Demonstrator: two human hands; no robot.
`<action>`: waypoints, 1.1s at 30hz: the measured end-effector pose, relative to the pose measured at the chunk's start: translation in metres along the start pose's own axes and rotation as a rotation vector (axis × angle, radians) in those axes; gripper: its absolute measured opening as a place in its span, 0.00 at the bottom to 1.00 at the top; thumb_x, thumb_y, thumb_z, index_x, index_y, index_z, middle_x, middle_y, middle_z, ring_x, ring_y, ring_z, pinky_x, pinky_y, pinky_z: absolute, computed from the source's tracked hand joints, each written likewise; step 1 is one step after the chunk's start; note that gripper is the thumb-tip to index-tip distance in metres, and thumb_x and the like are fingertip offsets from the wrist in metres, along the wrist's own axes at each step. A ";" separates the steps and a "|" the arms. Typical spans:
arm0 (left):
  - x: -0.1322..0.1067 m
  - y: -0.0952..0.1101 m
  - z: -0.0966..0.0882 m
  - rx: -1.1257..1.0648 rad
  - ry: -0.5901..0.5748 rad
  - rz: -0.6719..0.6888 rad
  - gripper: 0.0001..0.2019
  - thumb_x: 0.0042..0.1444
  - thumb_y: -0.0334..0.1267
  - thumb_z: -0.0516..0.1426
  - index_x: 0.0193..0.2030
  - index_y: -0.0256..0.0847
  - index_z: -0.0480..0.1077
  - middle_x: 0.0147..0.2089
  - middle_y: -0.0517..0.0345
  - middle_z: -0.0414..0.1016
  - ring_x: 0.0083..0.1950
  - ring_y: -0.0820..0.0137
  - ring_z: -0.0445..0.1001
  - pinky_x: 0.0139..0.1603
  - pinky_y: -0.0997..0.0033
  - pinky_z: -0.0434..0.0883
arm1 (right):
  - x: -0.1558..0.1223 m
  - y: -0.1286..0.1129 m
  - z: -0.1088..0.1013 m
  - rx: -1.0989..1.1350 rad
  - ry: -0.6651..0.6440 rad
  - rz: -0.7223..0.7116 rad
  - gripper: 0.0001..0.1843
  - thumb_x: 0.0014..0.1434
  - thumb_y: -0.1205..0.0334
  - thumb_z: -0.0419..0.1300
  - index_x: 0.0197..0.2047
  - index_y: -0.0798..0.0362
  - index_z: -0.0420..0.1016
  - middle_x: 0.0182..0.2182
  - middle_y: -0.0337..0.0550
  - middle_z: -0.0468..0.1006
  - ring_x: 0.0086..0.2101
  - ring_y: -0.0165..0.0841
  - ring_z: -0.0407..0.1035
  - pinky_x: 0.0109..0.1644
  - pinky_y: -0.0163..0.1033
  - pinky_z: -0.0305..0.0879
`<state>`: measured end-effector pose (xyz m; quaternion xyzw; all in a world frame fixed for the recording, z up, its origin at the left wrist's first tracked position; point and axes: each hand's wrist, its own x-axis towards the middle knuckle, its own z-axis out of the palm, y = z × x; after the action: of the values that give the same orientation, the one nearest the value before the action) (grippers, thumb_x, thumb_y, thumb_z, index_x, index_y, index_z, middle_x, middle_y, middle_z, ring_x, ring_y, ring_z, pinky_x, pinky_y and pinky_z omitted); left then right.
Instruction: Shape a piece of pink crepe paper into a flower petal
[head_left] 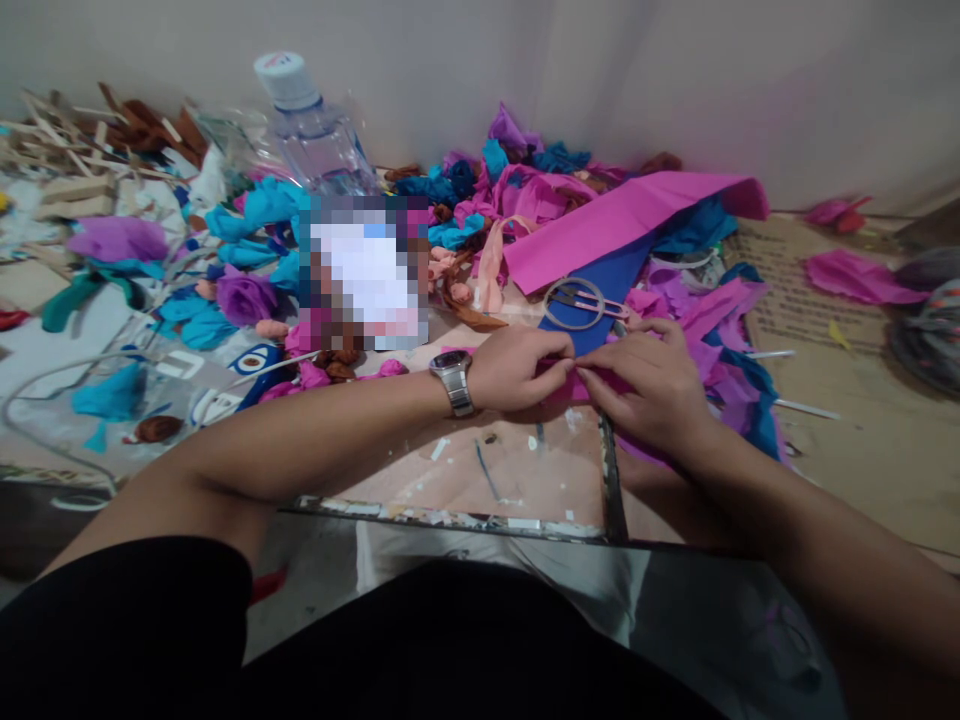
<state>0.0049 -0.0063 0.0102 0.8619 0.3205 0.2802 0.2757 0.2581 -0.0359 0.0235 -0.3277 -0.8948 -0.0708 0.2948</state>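
My left hand (517,368), with a metal watch on the wrist, and my right hand (649,385) meet over a small piece of pink crepe paper (581,388) on the work surface. Both pinch it between thumb and fingertips, with the fingers closed. Just beyond my hands lie scissors (581,300) on a dark blue paper sheet (600,285). A large folded pink sheet (615,225) lies behind that.
Crumpled pink, blue and purple paper and paper flowers (244,295) cover the table. A clear water bottle (315,135) stands at the back. Wooden sticks (67,150) pile at far left. A glass board (480,480) lies under my wrists, cardboard (862,420) to the right.
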 end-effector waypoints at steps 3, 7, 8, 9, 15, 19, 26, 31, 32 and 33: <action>0.000 0.000 0.000 -0.006 0.006 0.003 0.17 0.74 0.47 0.53 0.42 0.41 0.79 0.38 0.53 0.85 0.37 0.67 0.77 0.43 0.65 0.67 | -0.001 0.001 0.002 -0.009 -0.017 0.023 0.03 0.78 0.61 0.67 0.51 0.45 0.84 0.44 0.36 0.91 0.44 0.36 0.83 0.68 0.54 0.64; -0.001 0.001 0.001 0.009 0.014 0.001 0.17 0.76 0.47 0.53 0.44 0.41 0.79 0.39 0.53 0.86 0.38 0.67 0.77 0.43 0.65 0.67 | -0.002 0.002 0.004 -0.010 -0.010 0.025 0.03 0.78 0.62 0.65 0.51 0.47 0.82 0.44 0.37 0.91 0.45 0.37 0.83 0.67 0.54 0.63; -0.001 0.001 0.001 0.018 0.015 0.002 0.17 0.76 0.47 0.53 0.45 0.41 0.80 0.40 0.53 0.86 0.38 0.67 0.78 0.43 0.65 0.67 | -0.002 0.002 0.004 -0.010 -0.016 0.030 0.03 0.78 0.62 0.65 0.51 0.47 0.82 0.44 0.38 0.91 0.45 0.37 0.82 0.67 0.54 0.63; -0.001 0.001 0.002 0.028 0.016 0.004 0.17 0.76 0.47 0.53 0.45 0.41 0.80 0.40 0.52 0.87 0.38 0.67 0.78 0.43 0.65 0.67 | -0.002 0.002 0.005 -0.008 -0.024 0.038 0.03 0.78 0.62 0.65 0.51 0.47 0.82 0.44 0.38 0.90 0.45 0.38 0.82 0.67 0.54 0.63; -0.001 -0.002 0.004 0.084 0.037 0.044 0.18 0.78 0.49 0.52 0.48 0.41 0.81 0.43 0.51 0.88 0.42 0.64 0.81 0.45 0.63 0.68 | -0.001 0.002 0.004 -0.001 -0.056 0.088 0.05 0.78 0.59 0.63 0.49 0.47 0.80 0.43 0.39 0.90 0.45 0.41 0.80 0.65 0.55 0.62; -0.003 -0.004 0.006 0.122 0.056 0.093 0.20 0.80 0.48 0.51 0.50 0.41 0.81 0.47 0.50 0.89 0.46 0.63 0.83 0.47 0.63 0.71 | -0.002 0.001 0.004 0.014 -0.037 0.074 0.03 0.77 0.60 0.64 0.49 0.48 0.80 0.43 0.38 0.90 0.45 0.40 0.81 0.65 0.54 0.62; -0.004 -0.007 0.008 0.194 0.080 0.134 0.21 0.82 0.50 0.50 0.51 0.41 0.81 0.48 0.49 0.90 0.46 0.64 0.84 0.47 0.63 0.71 | -0.002 0.002 0.004 0.054 -0.050 0.109 0.05 0.77 0.58 0.63 0.47 0.47 0.80 0.42 0.39 0.89 0.45 0.39 0.81 0.65 0.54 0.63; -0.004 -0.008 0.009 0.227 0.088 0.159 0.21 0.82 0.48 0.50 0.51 0.42 0.81 0.47 0.50 0.90 0.46 0.64 0.85 0.46 0.62 0.71 | -0.003 0.001 0.007 0.066 -0.068 0.114 0.06 0.78 0.59 0.60 0.46 0.47 0.77 0.42 0.40 0.88 0.43 0.38 0.80 0.66 0.54 0.62; -0.003 -0.008 0.009 0.236 0.088 0.172 0.20 0.82 0.48 0.50 0.52 0.42 0.82 0.47 0.50 0.90 0.46 0.64 0.85 0.47 0.62 0.71 | -0.003 0.001 0.008 0.072 -0.072 0.107 0.06 0.79 0.59 0.59 0.46 0.48 0.76 0.41 0.40 0.88 0.43 0.38 0.79 0.67 0.54 0.62; -0.003 -0.009 0.009 0.243 0.090 0.191 0.19 0.82 0.47 0.50 0.52 0.42 0.82 0.46 0.51 0.90 0.46 0.64 0.85 0.47 0.62 0.71 | -0.003 0.001 0.008 0.078 -0.077 0.098 0.06 0.79 0.60 0.58 0.46 0.48 0.75 0.41 0.39 0.87 0.42 0.37 0.79 0.68 0.54 0.62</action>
<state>0.0056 -0.0056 -0.0031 0.9020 0.2806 0.3026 0.1266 0.2569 -0.0344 0.0148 -0.3618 -0.8904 -0.0087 0.2760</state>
